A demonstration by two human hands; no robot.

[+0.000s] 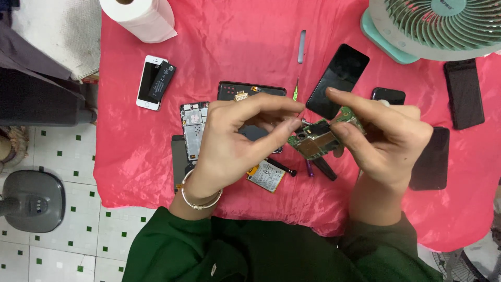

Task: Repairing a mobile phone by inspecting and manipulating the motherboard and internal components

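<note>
Both hands work above the centre of the frame, over a red cloth-covered table (219, 47). The right hand (389, 138) has its fingers closed on a small green printed circuit board (315, 142), thumb on the near edge and forefinger across the top. The left hand (229, 143) pinches thumb and forefinger together at the board's left end; whether they clamp a small part there cannot be told.

Progress, judged from the layout: disassembly is well advanced. The board is already out of its housing, an opened phone frame with exposed internals (194, 128) lies at centre left, and a flat yellow-labelled battery (267, 176) lies just below the hands. Work on the board itself remains, and nothing is reassembled.

Surroundings: a white smartphone (148, 82) with a black battery on it sits at upper left, below a white paper roll (140, 18). A black phone screen panel (337, 79) lies right of a green-handled screwdriver (295, 93). A mint-green desk fan (433, 26) fills the upper right (its base overlaps the cloth). Dark tools directly below the hands crowd the put-down area.
</note>
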